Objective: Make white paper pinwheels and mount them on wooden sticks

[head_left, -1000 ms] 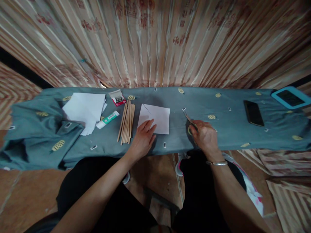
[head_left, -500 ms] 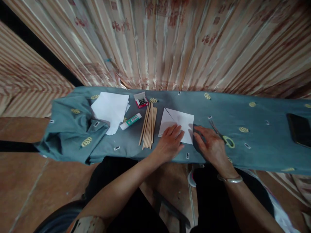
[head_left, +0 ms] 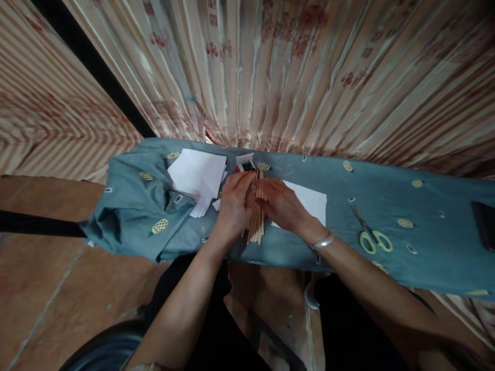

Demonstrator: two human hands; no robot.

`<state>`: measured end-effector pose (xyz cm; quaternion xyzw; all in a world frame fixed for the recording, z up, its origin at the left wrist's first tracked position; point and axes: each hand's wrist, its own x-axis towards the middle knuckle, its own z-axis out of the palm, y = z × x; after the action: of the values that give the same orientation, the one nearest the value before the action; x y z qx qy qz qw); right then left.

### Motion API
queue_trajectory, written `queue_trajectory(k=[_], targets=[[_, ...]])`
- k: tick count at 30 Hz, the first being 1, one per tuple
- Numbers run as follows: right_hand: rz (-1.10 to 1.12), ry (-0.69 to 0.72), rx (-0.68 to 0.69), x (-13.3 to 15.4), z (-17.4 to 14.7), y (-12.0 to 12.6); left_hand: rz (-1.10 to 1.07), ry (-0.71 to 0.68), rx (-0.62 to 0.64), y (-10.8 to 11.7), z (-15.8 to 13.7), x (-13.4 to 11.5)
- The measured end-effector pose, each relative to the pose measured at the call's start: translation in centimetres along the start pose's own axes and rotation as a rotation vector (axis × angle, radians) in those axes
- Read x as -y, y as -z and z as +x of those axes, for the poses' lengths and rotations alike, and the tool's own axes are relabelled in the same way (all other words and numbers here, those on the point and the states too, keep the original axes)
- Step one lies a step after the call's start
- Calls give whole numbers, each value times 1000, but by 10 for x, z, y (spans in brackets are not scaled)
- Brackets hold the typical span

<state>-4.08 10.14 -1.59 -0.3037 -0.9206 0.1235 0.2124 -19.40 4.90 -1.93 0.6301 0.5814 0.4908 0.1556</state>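
Note:
A bundle of thin wooden sticks (head_left: 256,226) lies lengthwise on the cloth between my two hands. My left hand (head_left: 235,203) closes on it from the left, fingers bent over the upper part. From the right, my right hand (head_left: 284,205) meets it, thumb and fingers around the upper part of the sticks. How many sticks each hand grips is hidden. Partly under my right hand and wrist lies a white paper sheet (head_left: 315,201). Behind my left hand stands a small open box (head_left: 245,161), its front covered by the fingers.
A stack of white paper (head_left: 199,172) lies on the left of the cloth-covered table (head_left: 406,201). Green-handled scissors (head_left: 369,231) rest on the right, slightly spread. A dark phone (head_left: 485,224) is at the far right. A pleated curtain (head_left: 247,77) hangs behind the table.
Both hands have left the paper sheet and moved left onto the wooden sticks. The glue stick is now mostly hidden by my left hand. The whole view has shifted slightly.

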Motion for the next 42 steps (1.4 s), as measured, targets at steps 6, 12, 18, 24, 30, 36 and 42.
queue_trajectory(k=[6,12,18,24,30,36,42], targets=[[44,99,180,1,52,-56,12,45,-47,16,1,5],[33,53,252,-6,35,-33,-71,121,2,23,4,12],[91,-124,137,-15,-18,16,-209,145,168,9,-3,13],[350,-320,79,-26,-47,32,-244,251,324,-4,-12,8],[1111,-679,-83,-27,-65,35,-606,506,357,-14,-19,1],[1539,-866,-327,-15,-74,28,-819,658,362,-26,-23,-14],[1606,-961,-580,-37,-80,36,-572,574,313,-12,-18,-2]])
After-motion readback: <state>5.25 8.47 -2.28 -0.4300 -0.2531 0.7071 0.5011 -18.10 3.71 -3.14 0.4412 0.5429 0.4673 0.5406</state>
